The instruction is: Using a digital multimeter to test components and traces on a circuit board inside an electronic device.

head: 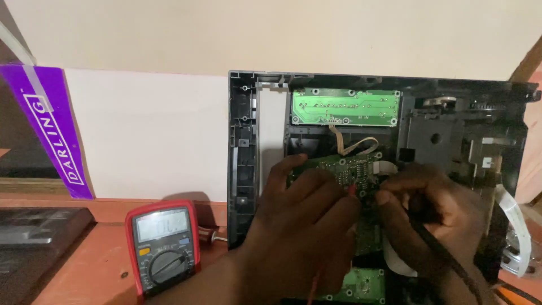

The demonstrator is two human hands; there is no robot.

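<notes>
Left hand and right hand crowd the small green circuit board inside the open grey casing. Casing wall blocks passage just left of the left hand. Beyond it, the red multimeter occupies the surface. A black lead trails under the right hand.

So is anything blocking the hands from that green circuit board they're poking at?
Nothing visible does. The left hand and right hand already sit on the small green circuit board, a red probe tip touching it. Only the beige ribbon cable arches just above it.
</notes>
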